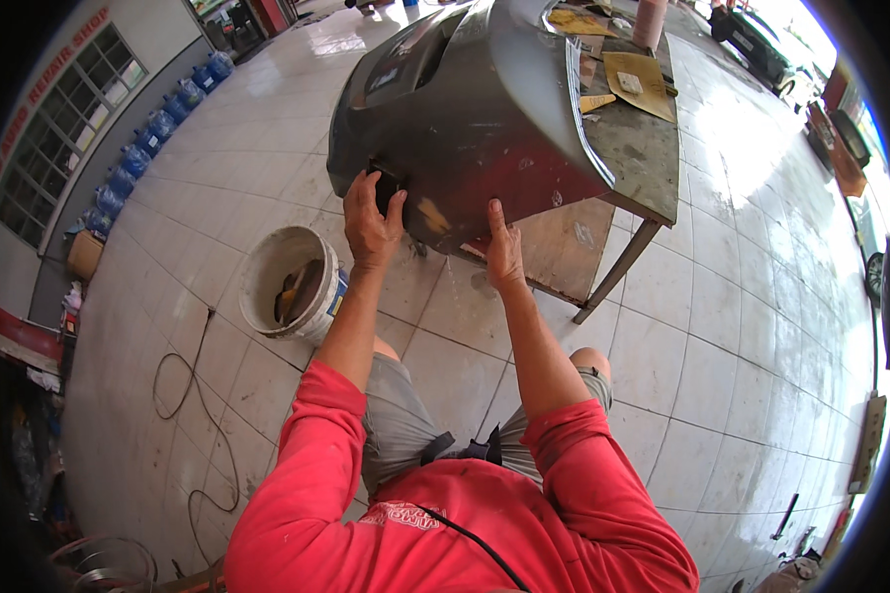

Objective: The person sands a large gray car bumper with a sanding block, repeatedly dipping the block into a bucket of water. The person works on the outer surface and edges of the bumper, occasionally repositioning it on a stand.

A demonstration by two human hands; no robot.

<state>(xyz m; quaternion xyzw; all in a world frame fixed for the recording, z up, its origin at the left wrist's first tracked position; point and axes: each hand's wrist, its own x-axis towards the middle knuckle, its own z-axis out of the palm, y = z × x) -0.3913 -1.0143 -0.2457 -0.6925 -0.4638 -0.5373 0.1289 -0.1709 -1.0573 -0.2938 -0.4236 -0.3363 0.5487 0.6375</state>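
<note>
A grey car bumper [465,128] with dull, sanded-looking patches and a tan spot lies in front of me, on a worn table [633,158]. My left hand [374,222] is at its lower left, fingers and thumb bent around a small black block-like piece [388,190] against the surface; its exact kind cannot be made out. My right hand [504,255] grips the lower edge of the bumper, thumb on the outer face and the other fingers mostly hidden beneath.
A white bucket [257,296] with dark pieces inside stands left of my legs. Sandpaper sheets [638,84] and a pinkish cylinder [650,25] sit on the table. A thin cable [203,395] crosses the tiled floor. Blue water jugs [133,158] line the left wall.
</note>
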